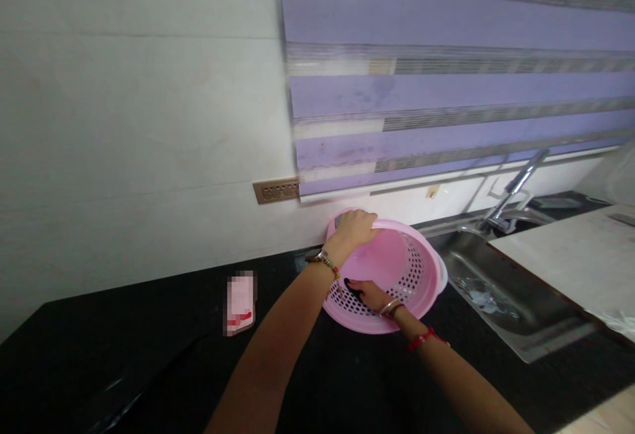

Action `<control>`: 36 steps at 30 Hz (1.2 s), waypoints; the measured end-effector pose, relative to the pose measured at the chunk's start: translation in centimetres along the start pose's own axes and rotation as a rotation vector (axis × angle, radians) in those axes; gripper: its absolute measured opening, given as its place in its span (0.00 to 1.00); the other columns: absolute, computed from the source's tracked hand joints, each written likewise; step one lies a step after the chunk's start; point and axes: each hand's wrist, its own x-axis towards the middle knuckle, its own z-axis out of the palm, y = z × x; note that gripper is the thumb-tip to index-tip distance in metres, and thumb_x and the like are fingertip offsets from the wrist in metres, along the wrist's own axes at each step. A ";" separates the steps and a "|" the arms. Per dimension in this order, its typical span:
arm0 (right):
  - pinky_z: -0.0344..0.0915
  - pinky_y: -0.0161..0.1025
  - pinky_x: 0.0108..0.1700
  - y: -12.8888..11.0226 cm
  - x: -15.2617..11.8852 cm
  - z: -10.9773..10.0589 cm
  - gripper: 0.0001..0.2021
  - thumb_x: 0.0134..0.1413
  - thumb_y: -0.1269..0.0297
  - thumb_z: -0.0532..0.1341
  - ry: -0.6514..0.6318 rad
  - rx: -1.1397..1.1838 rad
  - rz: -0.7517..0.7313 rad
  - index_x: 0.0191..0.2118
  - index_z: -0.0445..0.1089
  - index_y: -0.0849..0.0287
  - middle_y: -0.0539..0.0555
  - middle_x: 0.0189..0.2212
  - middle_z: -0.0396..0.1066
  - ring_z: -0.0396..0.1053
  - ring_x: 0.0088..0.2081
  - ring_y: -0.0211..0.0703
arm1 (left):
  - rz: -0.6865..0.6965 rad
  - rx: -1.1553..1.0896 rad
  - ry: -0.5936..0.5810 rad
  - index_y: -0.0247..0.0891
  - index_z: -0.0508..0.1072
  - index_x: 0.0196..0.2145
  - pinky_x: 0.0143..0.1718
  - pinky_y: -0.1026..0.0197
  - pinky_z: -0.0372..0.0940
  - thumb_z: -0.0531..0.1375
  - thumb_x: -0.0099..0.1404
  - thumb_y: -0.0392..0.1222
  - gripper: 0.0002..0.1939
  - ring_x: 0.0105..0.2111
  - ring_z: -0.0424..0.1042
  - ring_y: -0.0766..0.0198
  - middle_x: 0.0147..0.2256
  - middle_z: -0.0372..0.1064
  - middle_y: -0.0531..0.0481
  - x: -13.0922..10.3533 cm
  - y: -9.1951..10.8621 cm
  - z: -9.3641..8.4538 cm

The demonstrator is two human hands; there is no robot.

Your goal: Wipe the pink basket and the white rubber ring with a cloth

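Observation:
A round pink colander (414,302) with small holes rests tilted on the black countertop, against the wall. My left hand (354,225) is closed over its far rim, with the fingers wrapped round the edge. Inside the colander, my right hand (370,294) is closed on a small black object (353,288), too small to identify, held close to the perforated side. A watch and beaded bracelet circle my left wrist; bangles and a red bracelet are on the right.
A metal sink (496,295) with a chrome faucet (518,179) lies to the right, beside a pale board (570,249). A blurred-out pink item (241,302) lies on the black countertop (124,348) at left. A socket panel (278,190) and striped blind (446,96) are behind.

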 end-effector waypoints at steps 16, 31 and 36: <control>0.46 0.39 0.60 -4.5 1.7 2.6 0.32 0.37 0.80 0.46 -0.207 0.191 -0.170 0.54 0.62 0.63 0.51 0.54 0.57 0.56 0.56 0.38 | -0.383 0.038 0.193 0.34 0.60 0.50 0.35 0.59 0.63 0.50 0.61 0.58 0.27 0.38 0.70 0.56 0.40 0.68 0.39 -2.0 -0.9 -2.0; 0.49 0.40 0.59 -2.6 1.2 2.3 0.32 0.37 0.80 0.46 -0.190 0.185 -0.155 0.53 0.63 0.63 0.52 0.52 0.60 0.60 0.53 0.39 | -0.144 0.053 0.406 0.37 0.67 0.39 0.37 0.61 0.63 0.48 0.64 0.34 0.11 0.37 0.68 0.62 0.38 0.66 0.46 -3.6 -1.1 0.4; 0.48 0.40 0.60 -3.0 0.9 2.6 0.31 0.37 0.80 0.47 -0.164 0.203 -0.076 0.53 0.63 0.66 0.54 0.53 0.60 0.57 0.55 0.39 | 0.126 -0.116 0.329 0.35 0.65 0.48 0.45 0.65 0.61 0.47 0.61 0.26 0.19 0.44 0.65 0.66 0.46 0.65 0.47 -3.8 -1.6 0.5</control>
